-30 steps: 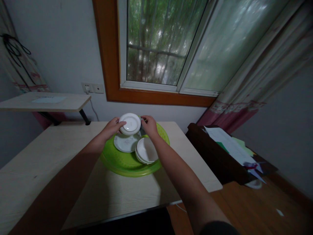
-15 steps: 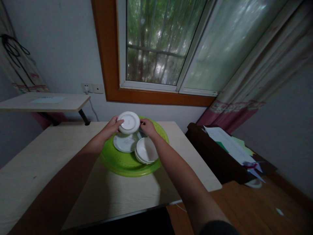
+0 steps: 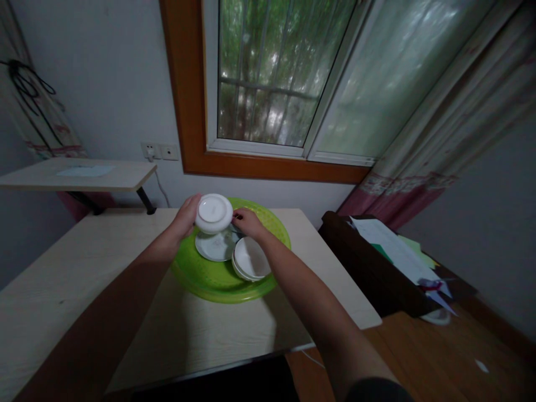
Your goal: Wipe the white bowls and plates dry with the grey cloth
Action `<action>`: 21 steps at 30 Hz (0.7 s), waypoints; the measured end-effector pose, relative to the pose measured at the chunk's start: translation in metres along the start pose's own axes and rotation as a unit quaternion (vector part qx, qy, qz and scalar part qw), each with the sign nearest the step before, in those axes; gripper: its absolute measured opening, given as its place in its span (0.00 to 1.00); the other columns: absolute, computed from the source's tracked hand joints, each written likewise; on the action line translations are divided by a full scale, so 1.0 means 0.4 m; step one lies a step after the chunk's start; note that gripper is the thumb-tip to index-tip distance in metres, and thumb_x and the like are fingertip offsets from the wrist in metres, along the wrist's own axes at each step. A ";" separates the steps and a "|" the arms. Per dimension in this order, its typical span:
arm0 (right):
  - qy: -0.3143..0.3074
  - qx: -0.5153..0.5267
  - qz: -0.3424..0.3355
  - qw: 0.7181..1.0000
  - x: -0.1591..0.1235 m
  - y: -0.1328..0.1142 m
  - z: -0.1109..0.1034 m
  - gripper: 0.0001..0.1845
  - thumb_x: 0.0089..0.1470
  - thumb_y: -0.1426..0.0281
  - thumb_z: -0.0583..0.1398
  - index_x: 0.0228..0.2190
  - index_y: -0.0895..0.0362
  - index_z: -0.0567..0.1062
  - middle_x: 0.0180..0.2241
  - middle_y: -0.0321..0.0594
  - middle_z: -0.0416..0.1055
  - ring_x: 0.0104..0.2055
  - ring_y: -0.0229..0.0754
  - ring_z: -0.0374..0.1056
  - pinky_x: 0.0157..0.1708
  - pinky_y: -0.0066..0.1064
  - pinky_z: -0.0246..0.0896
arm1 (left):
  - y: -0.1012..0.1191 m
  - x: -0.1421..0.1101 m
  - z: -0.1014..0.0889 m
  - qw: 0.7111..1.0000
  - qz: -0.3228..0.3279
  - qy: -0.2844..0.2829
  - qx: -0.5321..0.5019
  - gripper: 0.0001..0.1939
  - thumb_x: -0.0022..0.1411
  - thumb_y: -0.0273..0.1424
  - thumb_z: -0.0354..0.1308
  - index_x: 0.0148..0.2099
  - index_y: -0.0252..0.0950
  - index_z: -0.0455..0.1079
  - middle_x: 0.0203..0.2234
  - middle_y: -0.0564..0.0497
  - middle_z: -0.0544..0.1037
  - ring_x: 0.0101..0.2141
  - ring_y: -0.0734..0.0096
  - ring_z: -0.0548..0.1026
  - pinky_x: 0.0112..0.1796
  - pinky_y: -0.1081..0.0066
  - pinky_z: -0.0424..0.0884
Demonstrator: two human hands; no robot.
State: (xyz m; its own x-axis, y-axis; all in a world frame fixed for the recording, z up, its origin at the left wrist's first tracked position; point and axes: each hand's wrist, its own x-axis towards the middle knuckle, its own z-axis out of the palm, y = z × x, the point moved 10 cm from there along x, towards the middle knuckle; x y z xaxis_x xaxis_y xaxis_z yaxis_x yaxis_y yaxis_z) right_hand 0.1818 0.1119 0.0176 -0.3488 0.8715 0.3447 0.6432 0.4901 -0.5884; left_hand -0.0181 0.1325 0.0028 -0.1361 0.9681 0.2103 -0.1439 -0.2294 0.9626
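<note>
My left hand [image 3: 187,216] grips a white bowl [image 3: 215,212] by its left side, with the bowl's underside and foot ring turned toward me. At the bowl's right edge is my right hand [image 3: 247,221], fingers bent and pinched together; what they hold, if anything, is hidden. Below the bowl a patterned white plate [image 3: 213,248] lies in a round green basin [image 3: 209,285]. A few stacked white bowls [image 3: 252,258] sit in the basin, right of the plate and under my right forearm.
The basin stands on a pale wooden table [image 3: 226,335]. A raised shelf [image 3: 121,176] with a paper on it is at the left. Behind are a wall socket [image 3: 159,151] and a window [image 3: 268,84]. Papers [image 3: 389,251] lie on a dark brown piece of furniture at the right.
The bowl has shifted slightly left and down and tilted, showing more of its side. My left thumb has come off its underside. My right hand has followed leftward.
</note>
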 end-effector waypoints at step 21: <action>0.059 -0.045 -0.285 0.956 -0.090 -0.270 -0.041 0.07 0.61 0.69 0.59 0.40 0.55 0.76 0.42 0.44 0.74 0.47 0.44 0.68 0.52 0.37 0.63 | -0.031 0.009 -0.010 0.999 -0.037 -0.006 0.035 0.08 0.43 0.32 0.60 0.23 0.38 0.63 0.19 0.55 0.69 0.22 0.73 0.66 0.24 0.71 0.64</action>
State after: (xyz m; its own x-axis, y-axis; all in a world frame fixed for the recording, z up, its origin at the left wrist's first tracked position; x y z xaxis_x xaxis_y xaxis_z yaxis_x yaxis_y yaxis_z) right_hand 0.1363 0.0274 0.0808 -0.5848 0.4521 0.6735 0.4285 0.8772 -0.2167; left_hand -0.0208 0.1384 -0.0092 -0.1161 0.9834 0.1394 -0.0852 -0.1496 0.9851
